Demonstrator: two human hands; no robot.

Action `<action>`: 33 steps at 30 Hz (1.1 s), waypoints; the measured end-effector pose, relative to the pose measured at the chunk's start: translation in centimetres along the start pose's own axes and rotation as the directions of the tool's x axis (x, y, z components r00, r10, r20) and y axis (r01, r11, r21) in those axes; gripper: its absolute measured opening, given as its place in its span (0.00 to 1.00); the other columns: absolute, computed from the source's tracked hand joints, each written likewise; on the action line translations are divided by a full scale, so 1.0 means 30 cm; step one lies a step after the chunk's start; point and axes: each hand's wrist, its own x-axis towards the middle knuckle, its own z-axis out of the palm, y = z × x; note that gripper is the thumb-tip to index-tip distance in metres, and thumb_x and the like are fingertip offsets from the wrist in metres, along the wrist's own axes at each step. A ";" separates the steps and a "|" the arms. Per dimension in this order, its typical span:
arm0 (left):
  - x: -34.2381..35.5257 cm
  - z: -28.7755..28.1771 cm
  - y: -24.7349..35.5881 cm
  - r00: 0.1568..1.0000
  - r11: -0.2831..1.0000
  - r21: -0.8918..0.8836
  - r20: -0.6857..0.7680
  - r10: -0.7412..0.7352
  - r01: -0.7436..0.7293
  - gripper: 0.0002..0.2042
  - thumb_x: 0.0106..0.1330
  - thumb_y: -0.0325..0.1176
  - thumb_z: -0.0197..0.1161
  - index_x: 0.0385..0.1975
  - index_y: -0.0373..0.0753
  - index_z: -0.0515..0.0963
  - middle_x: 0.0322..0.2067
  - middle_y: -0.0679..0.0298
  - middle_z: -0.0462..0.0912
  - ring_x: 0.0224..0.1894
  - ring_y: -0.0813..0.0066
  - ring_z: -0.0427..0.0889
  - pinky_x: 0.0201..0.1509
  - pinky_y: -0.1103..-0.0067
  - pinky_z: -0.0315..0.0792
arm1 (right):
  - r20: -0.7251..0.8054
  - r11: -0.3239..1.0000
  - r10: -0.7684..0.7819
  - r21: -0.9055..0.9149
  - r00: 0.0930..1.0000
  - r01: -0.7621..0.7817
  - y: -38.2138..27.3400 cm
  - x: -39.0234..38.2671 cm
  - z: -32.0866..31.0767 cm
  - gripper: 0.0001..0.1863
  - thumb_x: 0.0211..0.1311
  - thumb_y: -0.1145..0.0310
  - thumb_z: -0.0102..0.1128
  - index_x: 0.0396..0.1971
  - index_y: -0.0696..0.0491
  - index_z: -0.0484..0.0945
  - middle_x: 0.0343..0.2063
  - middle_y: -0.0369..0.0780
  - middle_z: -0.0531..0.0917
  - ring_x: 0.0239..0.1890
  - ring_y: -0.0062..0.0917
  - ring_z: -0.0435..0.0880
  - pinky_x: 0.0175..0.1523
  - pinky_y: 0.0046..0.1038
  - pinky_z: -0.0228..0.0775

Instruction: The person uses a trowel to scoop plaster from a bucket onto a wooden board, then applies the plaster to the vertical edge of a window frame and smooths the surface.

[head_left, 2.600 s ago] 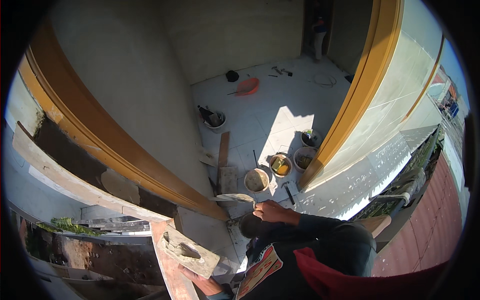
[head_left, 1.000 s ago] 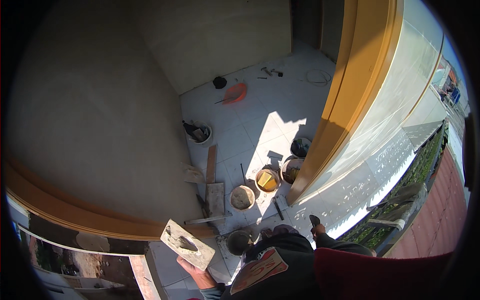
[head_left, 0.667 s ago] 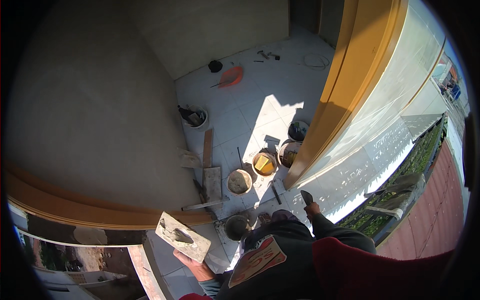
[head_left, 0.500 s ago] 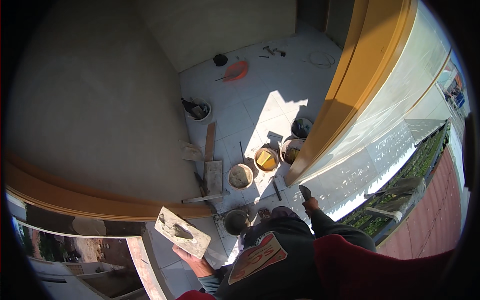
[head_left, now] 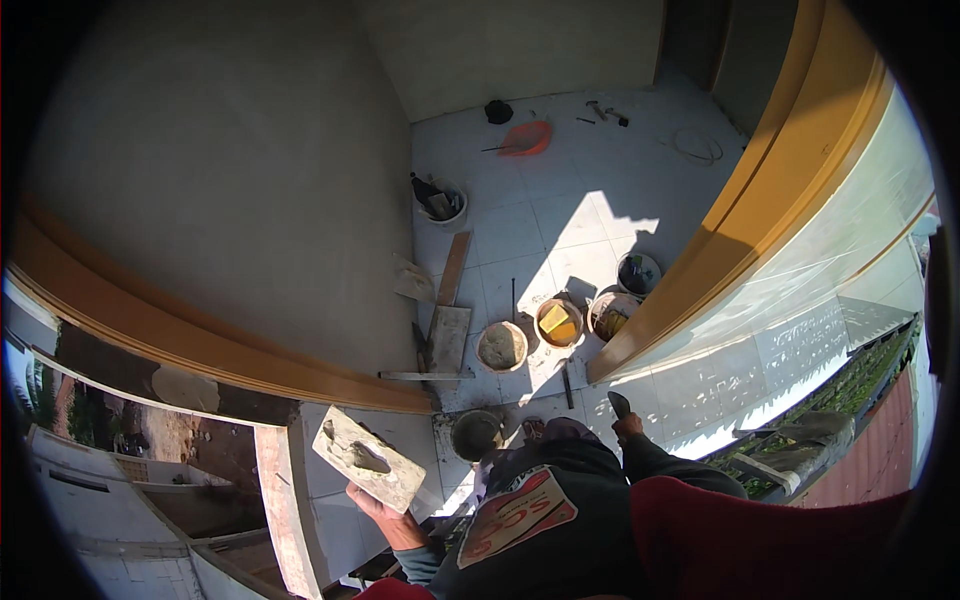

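Observation:
My left hand (head_left: 376,507) is closed under a pale, mortar-smeared rectangular board (head_left: 402,486), the kind used as a plasterer's hawk. A small heap of wet grey mortar (head_left: 369,459) sits on its top. My right hand (head_left: 628,427) grips a trowel by its handle; the dark blade (head_left: 619,404) points forward, away from the board. Between the two hands, by my feet, stands a dark bucket (head_left: 477,435); what it holds is hard to make out. My palm under the board is hidden.
Ahead stand a bucket of grey mix (head_left: 501,346), one with yellow sponges (head_left: 558,322) and more buckets (head_left: 612,316). Planks (head_left: 451,338) lie by the left wall. An orange door frame (head_left: 690,270) rises on the right. A railing (head_left: 800,430) lies farther right, a low ledge (head_left: 285,510) left.
The view has swung left, so the room sits farther right in the picture. Both hands keep their hold on the board and the trowel, almost in the same place.

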 end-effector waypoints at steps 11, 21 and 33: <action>-0.110 -0.008 0.096 0.994 0.990 -0.096 -0.050 0.098 -0.103 0.23 0.54 0.28 0.50 0.51 0.27 0.71 0.48 0.47 0.78 0.48 0.53 0.80 0.57 0.58 0.71 | 0.338 0.716 -0.697 0.266 0.633 0.646 -0.704 -0.127 0.143 0.12 0.58 0.66 0.59 0.20 0.59 0.75 0.13 0.35 0.73 0.12 0.19 0.72 0.16 0.26 0.64; -0.086 0.054 0.243 0.984 0.977 -0.134 0.033 0.173 -0.167 0.20 0.61 0.28 0.50 0.53 0.28 0.70 0.49 0.49 0.78 0.49 0.56 0.80 0.58 0.59 0.71 | 0.173 -0.187 -0.944 0.422 -0.282 0.887 -1.319 -0.828 -0.117 0.15 0.59 0.73 0.60 0.45 0.65 0.77 0.26 0.42 0.79 0.23 0.24 0.77 0.29 0.23 0.68; -0.037 0.083 0.376 0.978 0.986 -0.118 0.155 0.138 -0.121 0.19 0.64 0.28 0.51 0.54 0.28 0.68 0.49 0.49 0.77 0.49 0.58 0.80 0.57 0.61 0.73 | 0.283 -0.620 -0.697 0.224 -0.659 0.752 -1.449 -1.062 -0.235 0.13 0.40 0.77 0.68 0.29 0.62 0.78 0.31 0.46 0.80 0.29 0.38 0.82 0.33 0.32 0.75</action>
